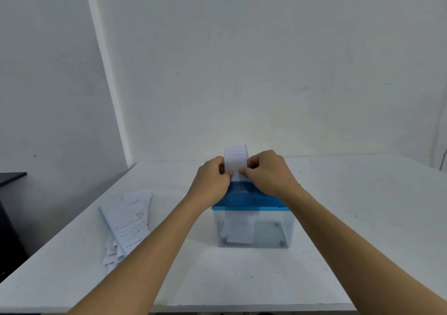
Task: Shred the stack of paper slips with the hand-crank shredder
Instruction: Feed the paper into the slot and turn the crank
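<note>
Two hands: both are raised over the shredder (251,202), and the forearms are stretched in from the desk's near edge.
Left hand (212,176): the left edge of an upright paper slip (235,158) is pinched between the thumb and curled fingers.
Right hand (268,172): the slip's right edge is pinched in the same way.
Paper slip: it is held upright between the two hands, with ruled lines seen near its top. Its lower end is met by the shredder's blue lid; whether it has entered the slot cannot be told, as that part is hidden by the hands.
Shredder: a blue lid is seated on a clear bin (275,230), and the whole is stood near the middle of the desk (362,218).
Bin: white paper is seen hanging inside, under the lid, in the left half.
Stack of paper slips (128,225): printed sheets are fanned out flat toward the desk's left edge, apart from the shredder.
Desk: a white top is set with its far edge against a pale wall (242,60).
Dark furniture (11,178): it is seen beyond the desk's left edge.
</note>
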Demonstrator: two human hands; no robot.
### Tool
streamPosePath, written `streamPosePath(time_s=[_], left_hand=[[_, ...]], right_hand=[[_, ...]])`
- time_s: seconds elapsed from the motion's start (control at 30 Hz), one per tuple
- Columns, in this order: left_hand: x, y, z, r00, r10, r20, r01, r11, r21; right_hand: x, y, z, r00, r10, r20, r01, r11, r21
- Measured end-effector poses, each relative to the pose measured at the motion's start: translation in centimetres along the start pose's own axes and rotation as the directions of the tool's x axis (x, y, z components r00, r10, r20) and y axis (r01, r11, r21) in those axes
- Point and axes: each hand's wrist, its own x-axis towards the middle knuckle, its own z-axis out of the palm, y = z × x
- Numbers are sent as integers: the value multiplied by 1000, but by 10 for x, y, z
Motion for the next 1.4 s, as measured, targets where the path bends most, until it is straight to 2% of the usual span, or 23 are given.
streamPosePath(time_s=[0.2, 0.37, 0.47, 0.67, 0.87, 0.93, 0.97, 1.03, 1.1, 1.17, 1.23, 1.27, 1.4], left_hand=[[-2, -4, -4, 998, 61, -30, -59, 997, 56], [1, -5, -12, 998, 53, 42, -55, 998, 41], [3, -3, -12, 998, 16, 61, -17, 1000, 2], [1, -4, 8, 998, -55, 7, 56, 989, -136], [-8, -12, 23, 996, -24, -81, 6, 978, -210], [-7, -13, 24, 996, -15, -88, -1, 983, -183], [-7, -13, 24, 996, -13, -87, -1, 987, -159], [-7, -14, 25, 997, -11, -79, 1, 991, -131], [-7, -14, 25, 997, -10, -73, 0, 992, -129], [-7, -15, 26, 997, -10, -72, 0, 991, -131], [-7, -17, 26, 997, -10, -74, 0, 991, -135], [-7, -18, 26, 997, -10, -78, -1, 991, -133], [-6, -17, 26, 996, -9, -92, -3, 992, -126]], right_hand=[[-5, 4, 1, 999, -52, -13, 52, 997, -63], [-7, 5, -4, 998, -66, 6, 66, 996, -65], [-9, 5, -5, 997, -70, 22, 72, 993, -92], [-9, 7, 0, 996, -94, -8, 92, 985, -143], [-9, 8, -3, 992, -124, 16, 125, 975, -186], [-16, 15, -13, 989, -136, -49, 130, 985, -112], [-23, 21, -19, 984, -128, -128, 124, 992, -36], [-40, 40, -32, 948, -64, -311, 109, 986, 130], [-55, 67, -39, 932, 46, -359, 38, 974, 225], [-67, 91, -38, 976, 66, -207, -38, 990, 136], [-76, 109, -30, 999, 42, 13, -42, 998, -47], [-78, 113, -27, 997, 28, 75, -19, 993, -116], [-78, 120, -16, 994, -46, 101, 73, 957, -282]])
